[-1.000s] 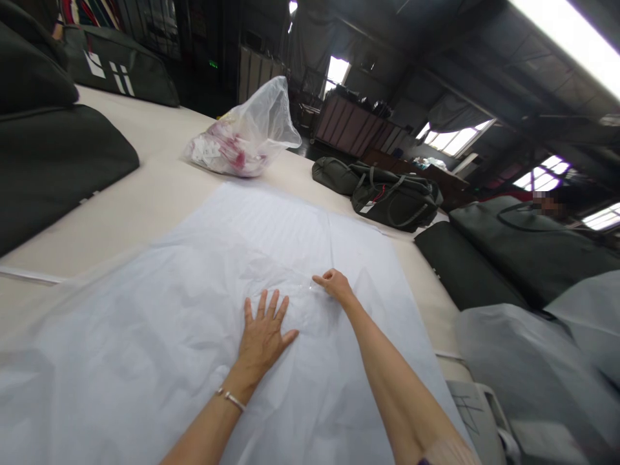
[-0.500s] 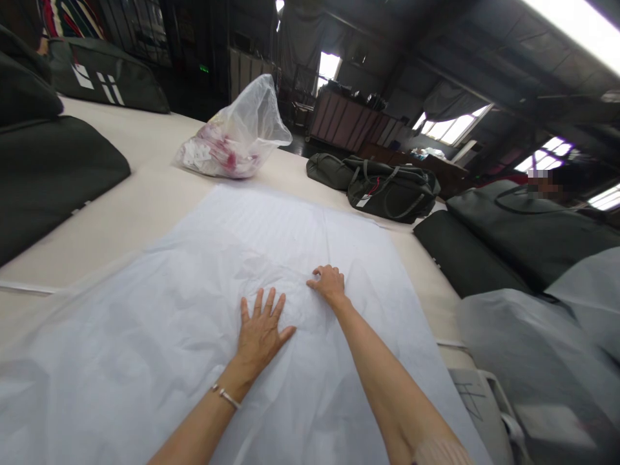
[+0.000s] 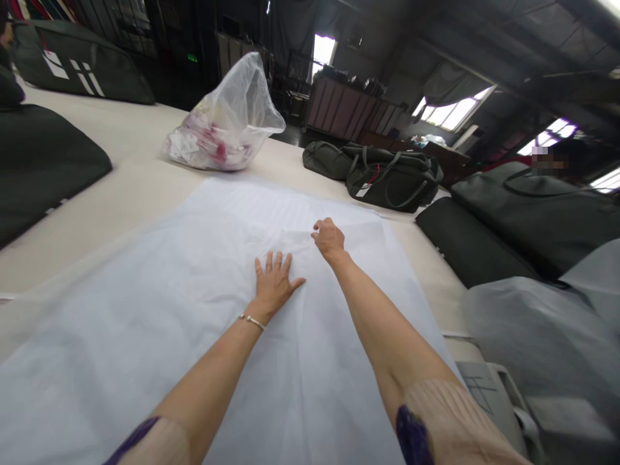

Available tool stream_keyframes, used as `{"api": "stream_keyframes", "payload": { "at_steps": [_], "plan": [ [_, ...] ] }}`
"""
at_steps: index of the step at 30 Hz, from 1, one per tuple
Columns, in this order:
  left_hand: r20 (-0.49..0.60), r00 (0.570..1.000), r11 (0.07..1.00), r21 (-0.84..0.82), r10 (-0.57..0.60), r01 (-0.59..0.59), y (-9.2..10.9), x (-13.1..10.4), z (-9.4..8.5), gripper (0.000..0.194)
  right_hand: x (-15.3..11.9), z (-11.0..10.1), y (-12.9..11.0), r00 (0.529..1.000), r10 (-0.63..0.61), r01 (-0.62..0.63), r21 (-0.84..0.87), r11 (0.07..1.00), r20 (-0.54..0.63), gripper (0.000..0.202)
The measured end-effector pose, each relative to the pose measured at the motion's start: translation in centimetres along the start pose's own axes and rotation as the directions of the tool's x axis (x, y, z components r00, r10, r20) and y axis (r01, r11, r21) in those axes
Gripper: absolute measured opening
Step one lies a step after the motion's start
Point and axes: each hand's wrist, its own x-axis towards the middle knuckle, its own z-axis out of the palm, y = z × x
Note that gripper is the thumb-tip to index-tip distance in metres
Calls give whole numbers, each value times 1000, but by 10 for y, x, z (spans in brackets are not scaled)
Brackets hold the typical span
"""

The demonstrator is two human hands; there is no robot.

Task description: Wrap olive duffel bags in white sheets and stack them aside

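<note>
A large, thin white sheet (image 3: 232, 400) lies over the table, lightly wrinkled. My left hand (image 3: 274, 281) rests flat on it near the middle, fingers spread, with a silver bracelet at the wrist. A little farther away and to the right, my right hand (image 3: 329, 237) is closed, thumb and fingers curled together in what looks like a pinch of the sheet's thin upper layer. A faint fold edge runs beside those fingertips. Exactly how much material is between them is hard to see.
Past the sheet stands a clear plastic bag (image 3: 223, 129) with white and red contents. Dark green bags (image 3: 392, 177) lie at the back right, with larger ones (image 3: 475, 239) at right and others (image 3: 43, 155) at left. A person (image 3: 564, 161) is behind the right bags. A grey plastic case (image 3: 489, 394) sits lower right.
Both hands have moved forward, away from me, across the sheet. The left stays flat and the right stays curled. Wrinkles around the hands have smoothed somewhat.
</note>
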Motion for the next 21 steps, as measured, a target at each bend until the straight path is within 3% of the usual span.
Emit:
{"api": "stream_keyframes", "payload": {
  "at_steps": [2,4,6,8,10,13,17,21],
  "plan": [
    [17,999,994,-104,-34,35,2,21,-12,69,0,-10,0,997,8,-3,75,997,-71,54],
    [-29,998,982,-186,-49,43,0,30,-27,63,-16,-21,1,987,-43,75,204,976,-158,65],
    [-103,995,975,-220,-5,-18,-5,25,-42,55,-55,-33,6,954,-161,238,314,919,-252,57],
    [-138,987,970,-218,80,-110,-12,3,-57,46,-114,-44,16,903,-300,400,344,849,-309,44],
    [-133,978,961,-208,159,-184,-19,-35,-67,40,-189,-52,33,877,-392,471,338,815,-277,39],
    [-107,971,954,-191,212,-229,-23,-113,-77,38,-311,-48,64,899,-411,437,290,851,-150,37],
    [-41,966,948,-186,255,-259,-16,-234,-95,41,-461,-17,91,939,-311,340,285,896,-143,43],
    [37,919,912,-146,392,-383,-13,-342,-132,68,-575,20,90,969,-197,231,267,936,-147,57]
  ]
}}
